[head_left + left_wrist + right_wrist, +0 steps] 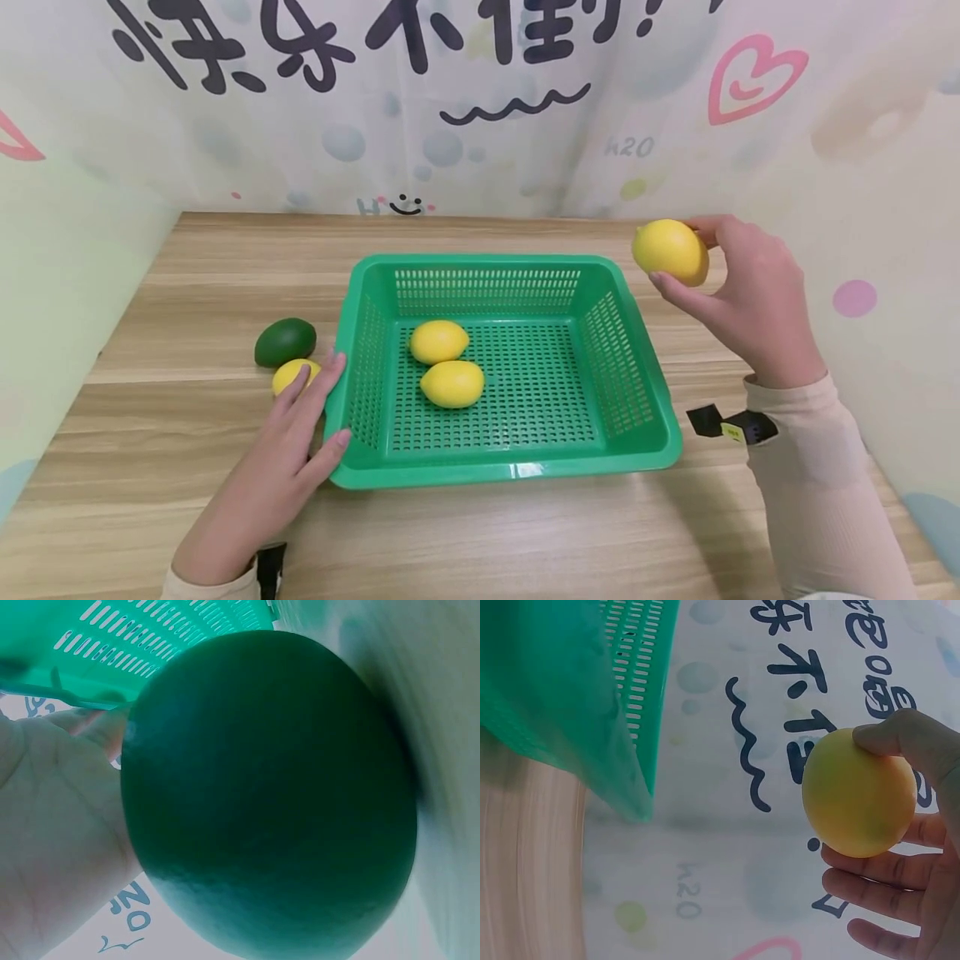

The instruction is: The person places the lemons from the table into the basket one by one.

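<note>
At the right, my right hand (757,292) pinches a yellow lemon (670,252) between thumb and fingers, raised beyond the right side of a green plastic basket (510,477). In the right wrist view, the thumb lies on one side of that lemon (859,793), fingertips on the other. Two more lemons (452,384) lie side by side on the basket floor, left of its middle. My left hand (273,458) rests at the basket's left rim with extended fingers. Just past its fingers are a partly covered lemon (291,377) and a dark green avocado-like fruit (286,342).
A large, dark green rounded object (270,795) fills much of the left wrist view, close beside the left palm. The wooden table (202,275) ends at a printed cloth backdrop (300,142). A strap-mounted black device (750,427) sits on the right wrist.
</note>
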`<state>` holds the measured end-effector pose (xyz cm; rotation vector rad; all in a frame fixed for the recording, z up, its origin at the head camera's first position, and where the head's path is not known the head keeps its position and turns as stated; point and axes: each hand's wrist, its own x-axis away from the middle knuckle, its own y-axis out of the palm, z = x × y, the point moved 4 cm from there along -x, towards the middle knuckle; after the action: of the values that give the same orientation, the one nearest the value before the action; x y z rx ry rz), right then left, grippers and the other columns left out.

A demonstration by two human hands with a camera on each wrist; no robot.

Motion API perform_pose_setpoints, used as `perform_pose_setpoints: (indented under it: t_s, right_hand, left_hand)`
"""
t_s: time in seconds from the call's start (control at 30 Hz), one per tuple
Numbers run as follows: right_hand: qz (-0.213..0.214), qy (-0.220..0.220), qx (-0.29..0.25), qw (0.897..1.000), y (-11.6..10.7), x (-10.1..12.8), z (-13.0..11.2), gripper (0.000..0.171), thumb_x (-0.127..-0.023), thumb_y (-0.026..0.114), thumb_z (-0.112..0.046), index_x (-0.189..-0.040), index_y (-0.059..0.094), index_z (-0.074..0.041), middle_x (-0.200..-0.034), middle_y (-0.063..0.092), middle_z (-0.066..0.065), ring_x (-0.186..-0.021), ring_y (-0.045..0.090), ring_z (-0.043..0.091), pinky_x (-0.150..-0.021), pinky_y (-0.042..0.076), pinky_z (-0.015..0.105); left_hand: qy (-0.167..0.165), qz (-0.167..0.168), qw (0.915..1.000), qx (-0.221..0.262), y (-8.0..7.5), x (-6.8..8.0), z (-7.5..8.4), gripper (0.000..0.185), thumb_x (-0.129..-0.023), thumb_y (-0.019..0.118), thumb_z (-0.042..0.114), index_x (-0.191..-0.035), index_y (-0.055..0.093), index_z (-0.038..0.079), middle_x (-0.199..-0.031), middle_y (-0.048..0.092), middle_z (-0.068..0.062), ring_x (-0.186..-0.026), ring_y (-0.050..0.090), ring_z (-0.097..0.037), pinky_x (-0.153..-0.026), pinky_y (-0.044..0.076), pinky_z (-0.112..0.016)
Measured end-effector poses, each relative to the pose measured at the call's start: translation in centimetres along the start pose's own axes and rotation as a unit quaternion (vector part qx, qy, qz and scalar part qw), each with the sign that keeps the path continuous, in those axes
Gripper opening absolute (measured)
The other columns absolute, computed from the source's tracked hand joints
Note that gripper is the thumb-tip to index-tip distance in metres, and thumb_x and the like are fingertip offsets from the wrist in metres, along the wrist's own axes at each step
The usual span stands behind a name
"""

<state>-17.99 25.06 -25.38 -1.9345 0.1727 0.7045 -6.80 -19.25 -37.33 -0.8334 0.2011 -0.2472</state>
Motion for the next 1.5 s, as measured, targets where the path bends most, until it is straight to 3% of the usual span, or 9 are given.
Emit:
perform_pose_setpoints:
  t_s: [0.13, 1.0, 1.5]
  right_hand:
    - [0.000, -0.005, -0.005, 1.000, 0.0, -0.3, -0.5, 0.052, -0.080, 0.085, -0.018, -0.124, 0.066, 0.000, -0.104, 0.070, 0.016, -0.092, 0.057, 0.034, -0.081, 0.036, 0.050]
    - [-0.003, -0.028, -0.037, 0.999, 0.7, -0.8, -2.4, 0.050, -0.078, 0.088, -0.015, -0.122, 0.068, -0.001, -0.103, 0.069, 0.012, -0.095, 0.058, 0.029, -0.077, 0.036, 0.041]
    - [-0.017, -0.056, -0.050, 0.997, 1.4, -1.0, -3.3, 0.052, -0.078, 0.088, -0.016, -0.123, 0.068, -0.001, -0.106, 0.070, 0.013, -0.098, 0.058, 0.031, -0.085, 0.040, 0.048]
  left_hand:
    - [-0.002, -0.002, 1.0000, 0.002, 0.0, 0.0, 0.0, 0.074, -0.107, 0.056, 0.027, -0.167, 0.013, 0.027, -0.167, 0.026, -0.016, -0.153, 0.011, -0.051, -0.099, 0.030, -0.085]
    - [-0.004, -0.001, 1.0000, 0.003, -0.1, 0.0, 0.1, 0.074, -0.107, 0.056, 0.028, -0.167, 0.013, 0.027, -0.168, 0.025, -0.015, -0.153, 0.011, -0.050, -0.100, 0.030, -0.083]
    - [-0.004, 0.000, 1.0000, 0.000, 0.0, 0.1, 0.1, 0.073, -0.107, 0.055, 0.028, -0.167, 0.013, 0.027, -0.167, 0.026, -0.016, -0.153, 0.012, -0.049, -0.099, 0.031, -0.084]
